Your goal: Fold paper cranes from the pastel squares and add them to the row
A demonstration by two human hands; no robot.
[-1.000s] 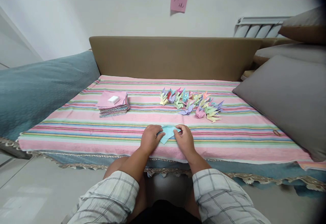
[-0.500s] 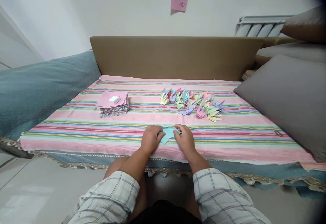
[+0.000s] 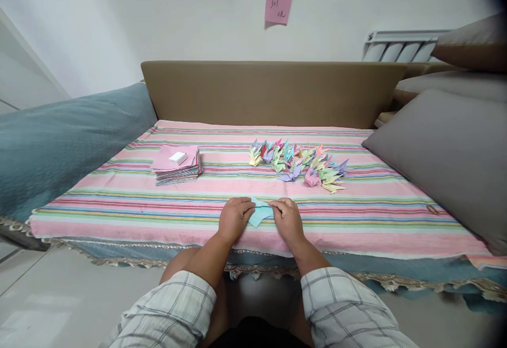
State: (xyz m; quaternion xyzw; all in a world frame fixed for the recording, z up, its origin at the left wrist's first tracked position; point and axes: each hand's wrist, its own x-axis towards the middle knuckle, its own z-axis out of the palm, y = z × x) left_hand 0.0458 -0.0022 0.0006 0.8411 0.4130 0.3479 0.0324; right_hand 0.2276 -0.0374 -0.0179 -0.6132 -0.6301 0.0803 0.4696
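A partly folded light-blue sheet of origami paper (image 3: pixel 260 214) lies between my hands on the striped cloth, one corner pointing toward me. My left hand (image 3: pixel 234 219) pinches its left side between thumb and fingers. On the other side, my right hand (image 3: pixel 288 218) has thumb and fingertips closed on the right edge. A crease runs across the upper part of the paper. Beyond my hands lies a group of folded paper cranes (image 3: pixel 295 170) in many colours. Further left is a stack of coloured paper (image 3: pixel 174 174), with a small white block (image 3: pixel 178 157) on top.
The striped cloth (image 3: pixel 119 200) covers a sofa seat with a brown backrest (image 3: pixel 269 93). A teal armrest (image 3: pixel 79 126) bounds the left side, grey cushions (image 3: pixel 447 147) the right. A small brown object (image 3: pixel 433 209) rests near the cushion. A pink note (image 3: pixel 279 3) hangs on the wall.
My right fingertips have shifted slightly left along the paper's upper edge, and the paper's upper fold sits differently. The whole view has tilted up a little.
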